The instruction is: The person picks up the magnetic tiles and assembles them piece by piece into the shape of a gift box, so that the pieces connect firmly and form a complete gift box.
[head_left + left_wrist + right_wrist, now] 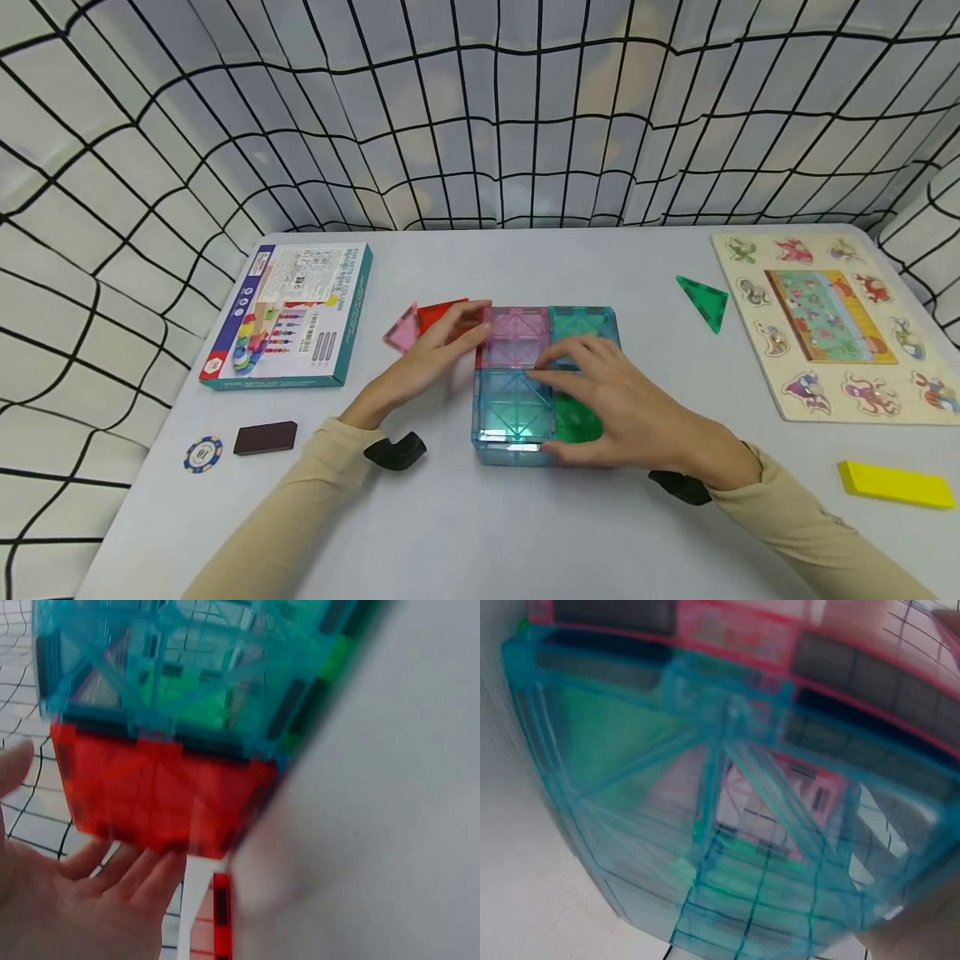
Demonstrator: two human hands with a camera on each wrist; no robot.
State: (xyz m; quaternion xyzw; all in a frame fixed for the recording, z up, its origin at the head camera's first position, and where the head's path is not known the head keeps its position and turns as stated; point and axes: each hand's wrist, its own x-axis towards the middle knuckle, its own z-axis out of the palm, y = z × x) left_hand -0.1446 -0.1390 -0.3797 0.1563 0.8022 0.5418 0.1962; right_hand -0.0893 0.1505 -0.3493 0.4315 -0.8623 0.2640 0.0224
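Observation:
A box-like block of translucent magnetic tiles stands at the table's middle, with a pink tile [516, 333], a teal tile [581, 318], a blue square tile [513, 404] and a green tile [576, 421] on its upper side. My right hand [626, 400] reaches over it, thumb at the blue tile's front edge and fingers at its back edge, pinching it. Along the block's left side, my left hand [423, 362] rests with fairly straight fingers; in the left wrist view they touch a red tile [161, 795]. The right wrist view is blurred.
Loose pink [403, 330] and red [437, 314] tiles lie left of the block, a green triangle [707, 302] to its right. Around them are a boxed toy [292, 317], a chip [203, 455], a dark block [266, 437], a puzzle board [832, 400] and a yellow block [896, 485].

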